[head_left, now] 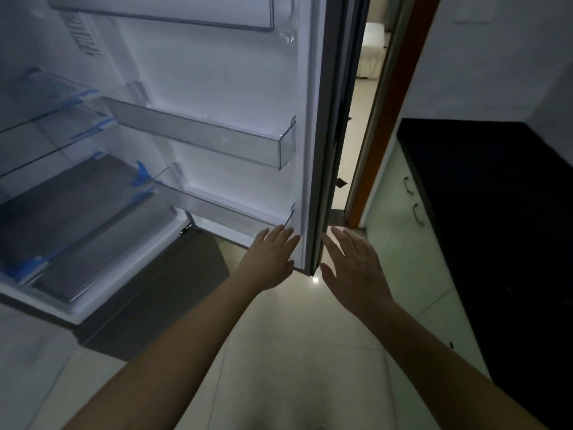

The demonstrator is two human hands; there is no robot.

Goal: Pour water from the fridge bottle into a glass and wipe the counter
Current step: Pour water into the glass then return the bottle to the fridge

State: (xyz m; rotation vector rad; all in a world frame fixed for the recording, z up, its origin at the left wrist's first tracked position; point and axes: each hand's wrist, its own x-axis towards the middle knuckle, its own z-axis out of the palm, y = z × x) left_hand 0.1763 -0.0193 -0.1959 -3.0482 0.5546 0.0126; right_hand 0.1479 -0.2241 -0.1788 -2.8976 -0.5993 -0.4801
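The fridge door (319, 150) stands open, its edge turned toward me. Its clear door bins (217, 141) hold nothing that I can see. My left hand (273, 252) is flat and open against the inner side of the door's lower corner. My right hand (353, 268) is open with fingers spread, beside the outer side of the same corner. The fridge interior (71, 193) at the left shows glass shelves and a drawer with blue tape. No bottle or glass is in view. The dark counter (496, 212) runs along the right.
White cabinets with metal handles (415, 209) sit under the counter. A doorway (362, 103) with a brown frame opens behind the fridge door. Pale tiled floor (310, 336) lies below my arms. A grey lower fridge section (161, 290) stands at the left.
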